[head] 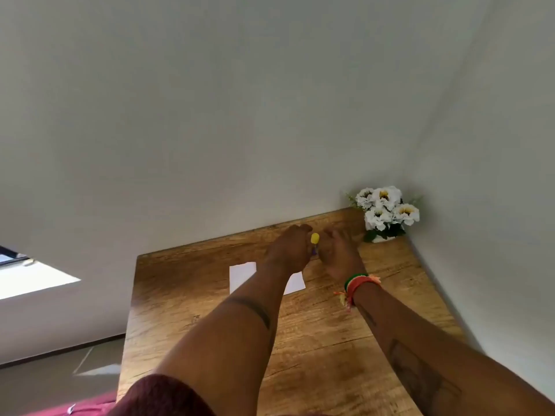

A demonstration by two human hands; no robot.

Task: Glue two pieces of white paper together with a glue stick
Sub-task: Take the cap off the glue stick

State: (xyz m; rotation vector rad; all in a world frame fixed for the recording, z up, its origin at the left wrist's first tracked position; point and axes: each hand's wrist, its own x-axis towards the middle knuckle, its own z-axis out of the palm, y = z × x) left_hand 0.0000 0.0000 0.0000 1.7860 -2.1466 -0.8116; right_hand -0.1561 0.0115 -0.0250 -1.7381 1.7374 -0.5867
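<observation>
Glue stick [314,241] upright at far counter [315,340], left hand [287,250] closed around its body. Right hand [338,253] beside it, fingers loose, grip unclear. Light, rigid, smooth tube: hold mid-barrel. White paper [242,276] flat below, thin, flimsy.

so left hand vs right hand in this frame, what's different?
The left hand is closed around the glue stick, yellow end up; the right hand holds nothing, fingers loosely spread beside it. The right wrist wears a multicoloured bracelet; the left wrist is bare. The left forearm crosses the white paper; the right does not. Both are over the far part of the wooden table.
</observation>
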